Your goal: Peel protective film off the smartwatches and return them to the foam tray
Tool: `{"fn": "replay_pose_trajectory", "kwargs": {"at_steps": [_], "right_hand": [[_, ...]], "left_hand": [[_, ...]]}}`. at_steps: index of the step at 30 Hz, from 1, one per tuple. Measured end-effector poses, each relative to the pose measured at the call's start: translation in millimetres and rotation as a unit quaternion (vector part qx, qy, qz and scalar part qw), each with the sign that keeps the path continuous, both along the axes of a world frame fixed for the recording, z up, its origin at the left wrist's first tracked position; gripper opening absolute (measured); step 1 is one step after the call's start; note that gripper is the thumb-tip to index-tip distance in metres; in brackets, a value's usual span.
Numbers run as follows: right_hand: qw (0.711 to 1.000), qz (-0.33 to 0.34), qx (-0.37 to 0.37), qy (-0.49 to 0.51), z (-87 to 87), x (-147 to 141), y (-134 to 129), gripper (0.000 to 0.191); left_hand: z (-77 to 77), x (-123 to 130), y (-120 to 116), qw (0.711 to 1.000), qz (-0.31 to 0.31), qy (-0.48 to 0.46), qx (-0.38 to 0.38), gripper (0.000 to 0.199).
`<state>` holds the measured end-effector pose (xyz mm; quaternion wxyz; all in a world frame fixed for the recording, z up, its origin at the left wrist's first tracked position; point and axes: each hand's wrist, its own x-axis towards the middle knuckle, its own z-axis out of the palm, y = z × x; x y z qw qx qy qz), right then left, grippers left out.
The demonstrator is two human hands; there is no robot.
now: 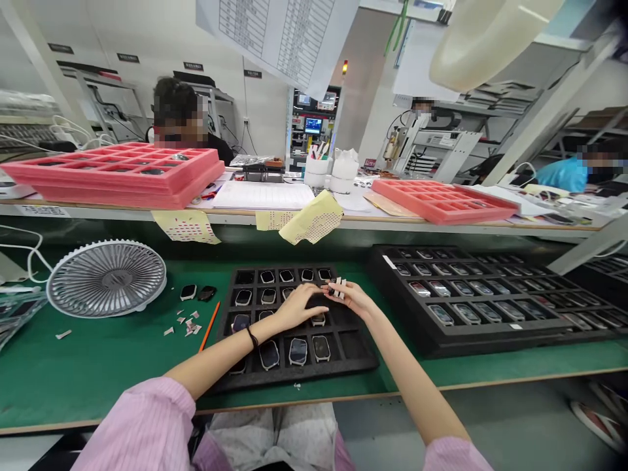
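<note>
Our left hand (297, 307) lies palm down and open over a black foam tray (366, 363), its fingers slightly curved and reaching toward the middle of the tray, with a thin black bracelet (252, 337) around the wrist. Our right hand (348, 297) is closed at the fingertips on a small dark piece with white strips (336, 286), just above the tray; the piece is too small for us to tell exactly what it is. The tray sits on a green work mat (122, 366), and rounded rectangular dark watch bodies (297, 351) lie in rows of its square cells, some cells showing no watch. Just left of the tray, an orange stick-like pen (210, 326) lies at a slant, near a scatter of small pale paper scraps (188, 324) and two black watch bodies (193, 292). Further left stands a round grey desk fan (106, 278). To our right, a larger black tray (441, 343) holds many watches in tight rows. Across a pale shelf edge hang yellow perforated sheets (311, 219), and on the shelf sit two stacks of pink foam trays (118, 176) (444, 199). Beyond them, a co-worker (176, 111) sits facing us, and another person's blue sleeve (564, 175) shows at the right.
</note>
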<state>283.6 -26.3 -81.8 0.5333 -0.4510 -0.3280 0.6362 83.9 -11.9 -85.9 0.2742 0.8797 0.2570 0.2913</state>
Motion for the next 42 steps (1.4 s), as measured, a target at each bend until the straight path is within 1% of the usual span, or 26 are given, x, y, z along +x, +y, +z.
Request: {"fn": "replay_pose_trajectory", "kwargs": {"at_steps": [2, 4, 6, 7, 9, 12, 13, 15, 17, 18, 21, 23, 26, 28, 30, 32, 34, 36, 38, 40, 41, 42], "right_hand": [[0.999, 0.034, -0.004, -0.001, -0.4, -1.2, -0.6, 0.029], [0.998, 0.060, -0.005, -0.001, -1.4, -4.8, -0.4, 0.027], [0.997, 0.075, -0.005, 0.000, -2.5, -9.0, 0.1, 0.027], [0.997, 0.079, -0.004, 0.000, -2.9, -10.6, 0.4, 0.028], [0.996, 0.086, -0.002, 0.004, -3.2, -11.8, 1.1, 0.031], [0.997, 0.074, 0.019, -0.012, -3.6, -6.7, 4.0, 0.038], [0.997, 0.055, 0.032, -0.041, -4.2, -3.7, 6.0, 0.040], [0.990, -0.002, 0.060, -0.128, -6.8, 2.4, 11.5, 0.046], [0.972, -0.050, 0.083, -0.213, -11.5, 6.8, 18.6, 0.048], [0.963, -0.062, 0.094, -0.246, -14.4, 8.1, 22.2, 0.046], [0.940, -0.065, 0.120, -0.313, -23.5, 9.4, 30.9, 0.033], [0.923, -0.055, 0.135, -0.355, -28.3, 10.1, 34.3, 0.023], [0.904, -0.025, 0.150, -0.400, -31.7, 13.6, 36.5, 0.021], [0.891, -0.006, 0.158, -0.425, -31.1, 17.7, 36.7, 0.017], [0.877, -0.005, 0.170, -0.450, -28.3, 22.7, 35.7, 0.012], [0.862, -0.021, 0.185, -0.472, -24.0, 27.2, 32.3, 0.016], [0.850, -0.039, 0.198, -0.487, -19.6, 29.5, 25.7, 0.022], [0.843, -0.048, 0.211, -0.492, -16.6, 28.5, 15.6, 0.028], [0.839, -0.051, 0.230, -0.491, -16.3, 23.8, 2.7, 0.031], [0.833, -0.049, 0.249, -0.491, -18.5, 16.2, -11.9, 0.034], [0.830, -0.045, 0.252, -0.495, -20.1, 11.6, -19.6, 0.036], [0.826, -0.033, 0.251, -0.503, -21.8, 6.6, -27.3, 0.039]], "left_hand": [[6.5, 1.1, 8.1, 0.999, 0.000, -0.040, -0.007, 0.058], [11.7, 5.9, 15.0, 0.998, -0.028, -0.050, -0.027, 0.066], [14.6, 12.5, 20.1, 0.996, -0.054, -0.055, -0.054, 0.063], [15.4, 15.5, 22.0, 0.994, -0.057, -0.061, -0.066, 0.060], [16.7, 19.4, 25.2, 0.993, -0.045, -0.077, -0.082, 0.054], [18.9, 18.6, 30.5, 0.994, -0.007, -0.083, -0.073, 0.050], [19.3, 17.1, 32.7, 0.995, 0.008, -0.070, -0.063, 0.049], [18.5, 13.7, 36.8, 0.998, 0.042, -0.014, -0.034, 0.048], [15.4, 11.0, 39.7, 0.997, 0.065, 0.048, -0.006, 0.049], [13.4, 10.2, 40.4, 0.995, 0.071, 0.069, 0.004, 0.050], [9.9, 10.0, 38.0, 0.993, 0.082, 0.086, 0.010, 0.052], [11.6, 12.6, 32.9, 0.992, 0.086, 0.086, 0.019, 0.053], [16.6, 23.6, 20.6, 0.991, 0.052, 0.110, 0.050, 0.055], [16.5, 35.7, 10.6, 0.988, 0.021, 0.138, 0.069, 0.054], [11.2, 49.2, 0.4, 0.984, 0.006, 0.158, 0.082, 0.053], [1.8, 60.4, -8.6, 0.983, 0.001, 0.162, 0.090, 0.054], [-8.3, 66.5, -15.4, 0.983, -0.005, 0.155, 0.096, 0.058], [-14.6, 66.3, -19.3, 0.984, -0.024, 0.152, 0.089, 0.059], [-14.2, 59.6, -20.3, 0.983, -0.064, 0.155, 0.074, 0.057], [-6.6, 46.7, -19.2, 0.981, -0.109, 0.150, 0.063, 0.053], [-0.9, 38.0, -18.4, 0.980, -0.119, 0.143, 0.064, 0.049], [5.3, 27.8, -17.5, 0.982, -0.111, 0.137, 0.072, 0.045]]}}
